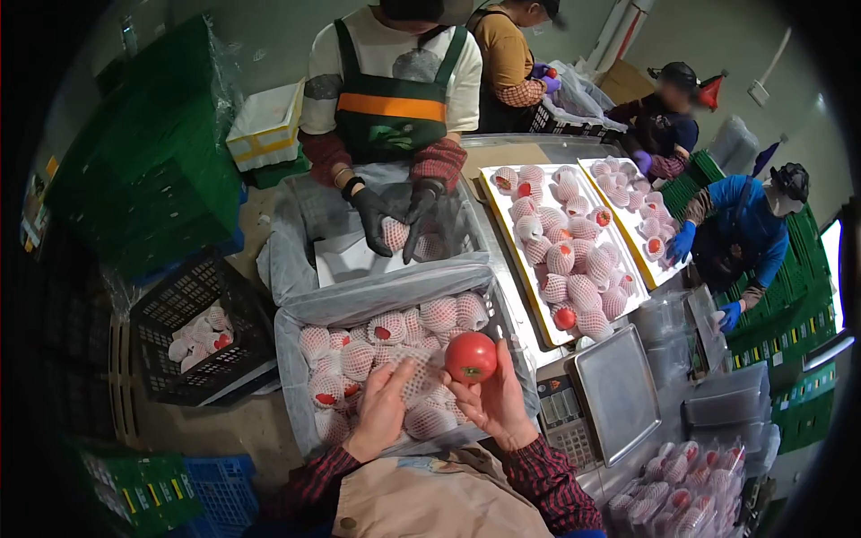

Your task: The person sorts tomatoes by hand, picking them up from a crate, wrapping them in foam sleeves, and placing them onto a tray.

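My right hand (493,399) holds a bare red tomato (471,357) upright over a crate (296,394) lined with translucent film. To its left, my left hand (381,408) has its fingers on a white foam net sleeve (420,378), which lies between the two hands. Below them the crate is filled with several tomatoes in white foam nets (357,359). Part of the net is hard to separate from the netted fruit behind it.
Across from me a co-worker in black gloves (395,224) handles netted fruit over another lined crate (291,224). Trays of netted fruit (560,242) stand right of it, with a scale (614,394) nearer me. A black crate (166,332) is at left; other workers stand behind.
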Tool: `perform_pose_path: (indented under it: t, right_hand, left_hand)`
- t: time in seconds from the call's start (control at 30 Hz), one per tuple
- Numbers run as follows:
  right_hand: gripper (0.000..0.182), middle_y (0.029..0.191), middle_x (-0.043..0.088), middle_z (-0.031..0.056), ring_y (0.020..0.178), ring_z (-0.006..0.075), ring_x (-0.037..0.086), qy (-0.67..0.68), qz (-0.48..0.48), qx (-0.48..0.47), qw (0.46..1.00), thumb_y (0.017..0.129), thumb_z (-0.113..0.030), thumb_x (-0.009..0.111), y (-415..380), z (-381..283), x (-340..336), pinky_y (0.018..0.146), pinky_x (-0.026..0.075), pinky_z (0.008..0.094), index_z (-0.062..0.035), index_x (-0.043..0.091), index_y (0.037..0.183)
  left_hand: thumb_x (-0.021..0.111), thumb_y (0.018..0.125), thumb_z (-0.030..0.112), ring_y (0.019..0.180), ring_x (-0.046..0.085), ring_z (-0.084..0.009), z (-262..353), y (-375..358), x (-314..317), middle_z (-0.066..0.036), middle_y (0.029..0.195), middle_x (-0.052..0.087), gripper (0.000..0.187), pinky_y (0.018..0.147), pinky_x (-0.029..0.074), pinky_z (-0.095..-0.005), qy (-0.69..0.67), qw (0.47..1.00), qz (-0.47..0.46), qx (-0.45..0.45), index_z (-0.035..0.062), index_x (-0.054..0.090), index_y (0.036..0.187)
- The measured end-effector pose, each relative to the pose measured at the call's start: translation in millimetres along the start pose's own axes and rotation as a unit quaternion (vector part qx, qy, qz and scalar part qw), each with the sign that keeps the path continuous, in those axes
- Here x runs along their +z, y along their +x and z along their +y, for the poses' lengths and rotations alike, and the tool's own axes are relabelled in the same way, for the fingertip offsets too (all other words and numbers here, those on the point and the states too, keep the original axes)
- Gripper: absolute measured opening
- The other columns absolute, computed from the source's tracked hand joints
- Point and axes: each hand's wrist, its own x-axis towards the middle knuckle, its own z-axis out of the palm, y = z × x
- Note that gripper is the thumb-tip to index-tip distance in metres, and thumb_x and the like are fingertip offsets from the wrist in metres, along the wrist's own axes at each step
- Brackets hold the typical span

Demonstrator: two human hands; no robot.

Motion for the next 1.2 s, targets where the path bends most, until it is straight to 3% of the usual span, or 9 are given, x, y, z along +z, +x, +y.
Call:
perform_pose_path:
  t: [0.07,0.27,0.4,0.6,0.73,0.9,0.93,1.0,1.2]
  right_hand:
    - [0.079,0.095,0.069,0.0198,0.042,0.0101,0.044,0.040,-0.046,0.046,0.997,0.103,-0.073,0.025,3.9,0.9,-10.3,0.035,0.032,0.0213,-0.0039,0.049,0.134]
    - [0.082,0.078,0.067,0.0167,0.040,0.0125,0.045,-0.130,-0.002,0.069,0.989,0.103,-0.072,0.021,2.1,10.9,-17.0,0.035,0.031,0.0241,-0.0009,0.054,0.125]
    - [0.071,0.071,0.065,0.0118,0.048,0.0154,0.057,-0.248,-0.049,0.007,0.967,0.109,-0.062,0.022,-10.0,9.5,-9.4,0.042,0.039,0.0263,0.0005,0.057,0.109]
    - [0.037,0.078,0.067,0.0095,0.053,0.0134,0.062,-0.267,-0.049,-0.090,0.958,0.111,-0.039,0.046,-29.5,-3.7,8.9,0.046,0.043,0.0242,-0.0029,0.052,0.110]
    - [0.035,0.078,0.067,0.0100,0.056,0.0145,0.064,-0.309,-0.028,-0.121,0.943,0.105,-0.036,0.058,-32.9,-5.1,13.4,0.049,0.044,0.0251,-0.0018,0.052,0.111]
    - [0.036,0.090,0.063,0.0094,0.074,0.0164,0.062,-0.525,0.050,-0.286,0.800,0.097,-0.030,0.069,-27.7,9.1,14.8,0.063,0.047,0.0311,-0.0026,0.051,0.110]
    - [0.036,0.090,0.063,0.0094,0.074,0.0164,0.062,-0.523,0.053,-0.287,0.801,0.097,-0.030,0.069,-27.6,9.5,13.4,0.063,0.047,0.0311,-0.0026,0.051,0.110]
    - [0.043,0.085,0.065,0.0185,0.076,0.0318,0.067,-0.470,0.029,-0.268,0.840,0.096,-0.039,0.069,-27.3,10.0,10.2,0.069,0.050,0.0410,-0.0034,0.050,0.110]
    - [0.035,0.079,0.056,0.0219,0.072,0.0383,0.062,-0.482,0.040,-0.264,0.835,0.108,-0.036,0.047,-27.4,5.3,6.5,0.066,0.046,0.0459,-0.0013,0.048,0.105]
  left_hand:
    - [0.057,0.107,0.019,0.091,0.062,-0.0069,-0.7,1.8,-19.7,0.000,0.102,0.068,0.019,0.081,0.050,-0.0259,0.018,0.999,0.039,0.022,0.0030,0.065,0.112]
    - [0.085,0.085,0.014,0.105,0.061,-0.0145,29.4,-15.9,12.0,-0.006,0.116,0.064,0.043,0.090,0.050,-0.0330,0.433,0.875,-0.085,0.200,-0.0008,0.062,0.119]
    - [0.085,0.078,-0.005,0.121,0.060,-0.0209,13.8,-5.8,10.2,-0.011,0.130,0.061,0.066,0.108,0.047,-0.0370,0.181,0.953,-0.177,0.164,-0.0034,0.052,0.135]
    - [0.081,0.080,-0.010,0.125,0.059,-0.0229,35.3,-16.9,15.8,-0.013,0.136,0.058,0.066,0.112,0.046,-0.0408,0.139,0.962,-0.218,0.086,-0.0035,0.050,0.137]
    - [0.080,0.079,-0.010,0.127,0.058,-0.0238,32.4,-18.0,12.1,-0.014,0.138,0.058,0.067,0.113,0.046,-0.0415,0.193,0.947,-0.241,0.088,-0.0045,0.050,0.139]
    - [0.080,0.081,-0.009,0.128,0.059,-0.0267,22.5,-19.8,11.8,-0.016,0.139,0.059,0.064,0.112,0.047,-0.0425,0.246,0.927,-0.229,0.167,-0.0036,0.053,0.138]
    - [0.081,0.080,-0.008,0.129,0.057,-0.0262,22.4,-18.1,13.3,-0.015,0.140,0.058,0.066,0.112,0.047,-0.0422,0.230,0.931,-0.232,0.160,-0.0029,0.052,0.139]
    - [0.081,0.080,-0.008,0.129,0.057,-0.0262,24.6,-18.2,17.0,-0.015,0.140,0.058,0.067,0.112,0.047,-0.0421,0.219,0.935,-0.235,0.151,-0.0026,0.052,0.139]
    - [0.081,0.080,-0.010,0.129,0.057,-0.0252,26.5,-18.9,22.5,-0.014,0.139,0.058,0.066,0.111,0.048,-0.0407,0.202,0.941,-0.235,0.139,-0.0029,0.052,0.139]
